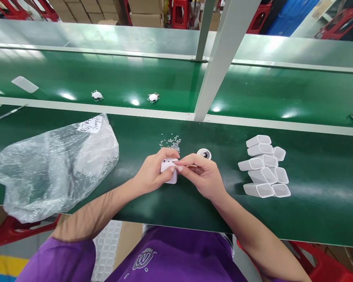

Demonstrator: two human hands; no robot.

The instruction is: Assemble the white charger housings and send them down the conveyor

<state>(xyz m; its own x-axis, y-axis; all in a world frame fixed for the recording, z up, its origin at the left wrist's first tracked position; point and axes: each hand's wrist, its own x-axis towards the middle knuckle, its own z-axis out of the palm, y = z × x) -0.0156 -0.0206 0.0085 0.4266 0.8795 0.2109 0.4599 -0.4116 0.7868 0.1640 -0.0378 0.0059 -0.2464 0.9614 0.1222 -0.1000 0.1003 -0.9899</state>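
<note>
A small white plastic housing (171,177) with dark holes along its top end is gripped between the thumb and fingers of my left hand (153,171). Thumb and forefinger of my right hand (202,172) are pinched together at the housing's upper right corner. Whatever they pinch is too small or too hidden to name. Just beyond my left fingers lies a scatter of tiny clear pieces (173,143). Behind my right hand sits a round white part (204,153) with a dark centre.
Several white open-ended sleeves (260,176) are grouped at the right. On the left lies a clear plastic bag (55,164) with a handwritten label. Small circuit boards (153,97) rest on the green belt past the metal rail (135,112). A white post (216,58) rises there.
</note>
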